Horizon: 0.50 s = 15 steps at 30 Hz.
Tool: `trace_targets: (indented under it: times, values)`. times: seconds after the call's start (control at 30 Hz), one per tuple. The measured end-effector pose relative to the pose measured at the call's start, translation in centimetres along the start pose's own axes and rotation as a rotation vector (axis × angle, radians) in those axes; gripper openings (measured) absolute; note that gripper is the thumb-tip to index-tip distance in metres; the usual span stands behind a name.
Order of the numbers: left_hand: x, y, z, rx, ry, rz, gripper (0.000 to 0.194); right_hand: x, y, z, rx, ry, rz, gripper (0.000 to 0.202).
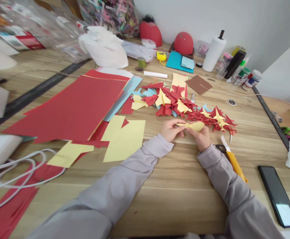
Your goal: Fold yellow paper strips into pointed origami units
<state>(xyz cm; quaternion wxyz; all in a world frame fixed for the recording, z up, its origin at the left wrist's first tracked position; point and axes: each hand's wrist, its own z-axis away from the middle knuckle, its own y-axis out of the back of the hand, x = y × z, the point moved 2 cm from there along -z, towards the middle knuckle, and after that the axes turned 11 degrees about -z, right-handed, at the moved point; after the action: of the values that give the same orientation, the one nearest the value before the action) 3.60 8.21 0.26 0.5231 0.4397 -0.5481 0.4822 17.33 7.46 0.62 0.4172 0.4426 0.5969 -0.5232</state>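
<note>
Between my two hands is a folded piece of yellow paper [196,126], held just above the wooden table. My left hand [171,130] pinches its left end, and my right hand [201,136] grips the right part with the thumb on top. Right behind them lies a heap of folded red paper stars [176,94], mixed with yellow and light blue ones. A second row of red and yellow folded stars [218,118] stretches off to the right. Next to my right wrist are a utility knife with a yellow handle [236,166] and scissors, partly hidden by my sleeve.
Large red paper sheets [80,103] and yellow sheets [127,139] cover the left side. A white cable [30,162] loops at the near left. The phone [279,196] lies at the right. Along the back stand a tissue pack [105,53], a tape measure [161,56] and several bottles [242,74].
</note>
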Motion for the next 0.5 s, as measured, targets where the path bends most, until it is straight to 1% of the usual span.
trace_targets:
  times: [0.3,0.5]
  values:
    - [-0.35,-0.1,0.09,-0.026,0.018,-0.018,0.036,0.05,0.28,-0.09,0.024,-0.016,-0.034,0.022]
    - [-0.45,0.0,-0.11,-0.049,0.044,0.047,0.033,-0.02,0.05,-0.03,-0.001,-0.028,-0.023,0.024]
